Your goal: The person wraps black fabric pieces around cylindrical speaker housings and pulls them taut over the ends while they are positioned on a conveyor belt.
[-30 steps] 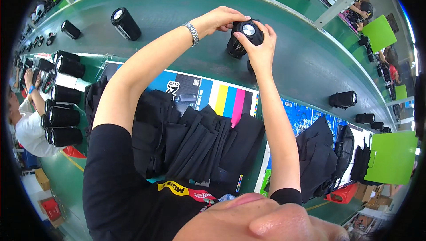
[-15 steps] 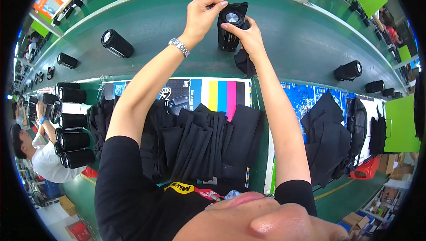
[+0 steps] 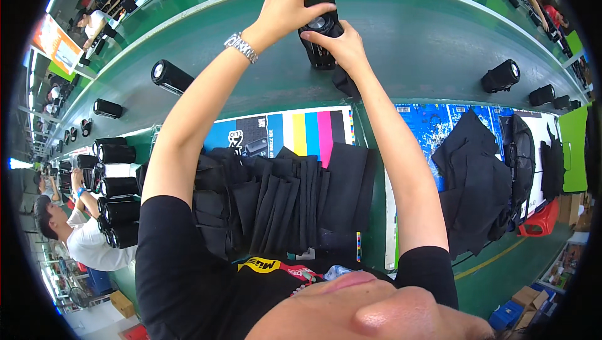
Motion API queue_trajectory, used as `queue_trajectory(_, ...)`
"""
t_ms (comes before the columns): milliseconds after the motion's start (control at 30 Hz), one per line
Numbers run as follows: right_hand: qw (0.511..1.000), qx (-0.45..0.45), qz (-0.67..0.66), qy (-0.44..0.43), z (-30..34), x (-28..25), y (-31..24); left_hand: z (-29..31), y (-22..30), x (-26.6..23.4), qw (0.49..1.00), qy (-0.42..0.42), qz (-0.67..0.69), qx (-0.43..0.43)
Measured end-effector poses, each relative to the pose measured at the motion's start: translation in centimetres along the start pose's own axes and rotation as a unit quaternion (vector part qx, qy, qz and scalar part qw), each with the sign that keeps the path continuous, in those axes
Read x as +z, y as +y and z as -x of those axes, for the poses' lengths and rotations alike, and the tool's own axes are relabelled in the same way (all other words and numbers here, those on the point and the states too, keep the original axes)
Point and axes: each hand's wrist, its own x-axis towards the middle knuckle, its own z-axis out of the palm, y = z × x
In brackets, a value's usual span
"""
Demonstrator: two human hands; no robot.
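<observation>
A black cylindrical speaker (image 3: pixel 322 58) stands upright on the green bench in front of me, its round silver end facing up. My right hand (image 3: pixel 342 44) is closed around its right side, thumb across the front near the top. Over the upper rim curls my left hand (image 3: pixel 291 3), closed, with thumb and fingers at the edge of a black cloth around the speaker's top; its fingertips are partly hidden. Another piece of black cloth (image 3: pixel 346 83) hangs below my right hand, beside the speaker's base.
Black speakers (image 3: pixel 170 77) lie along the bench on the left, and another speaker (image 3: pixel 500 77) on the right. Several more are stacked (image 3: pixel 119 188) at the left edge. Folded black cloths (image 3: pixel 282 199) and a loose cloth heap (image 3: pixel 473 183) lie nearer me. A co-worker (image 3: pixel 94 243) sits at left.
My left hand has moved from pinching a raised cloth corner to curling over the speaker's top. My right hand keeps its hold. The view has shifted slightly.
</observation>
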Motion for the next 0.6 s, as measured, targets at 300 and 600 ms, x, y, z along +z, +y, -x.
queue_trajectory(300, 0.998, 0.024, -0.064, -0.011, 0.4, -2.4, 0.3, -1.5, -0.6, 1.4, 0.987, -0.151, -0.038, 0.040)
queue_trajectory(600, 0.999, -0.001, -0.011, -0.038, -0.3, -3.8, 0.8, 0.6, 1.7, 0.9, 0.992, -0.124, -0.007, 0.004)
